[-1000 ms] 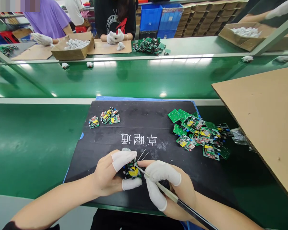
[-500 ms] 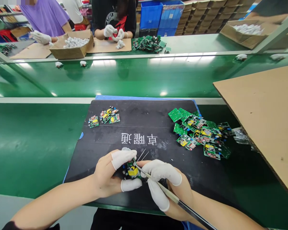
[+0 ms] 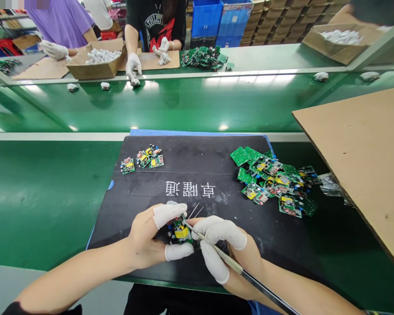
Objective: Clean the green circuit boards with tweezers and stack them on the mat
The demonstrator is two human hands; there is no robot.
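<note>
Left hand (image 3: 147,238) pinching a small circuit board (image 3: 180,230) at lower centre of the frame, right hand (image 3: 231,253) gripping tweezers (image 3: 223,258) (tips touching the board), over a black mat (image 3: 197,175).

We see a green counter (image 3: 46,192) with a glossy green conveyor belt (image 3: 184,107) beyond it, reflecting overhead light; blue crates (image 3: 216,22) stand behind.
</note>
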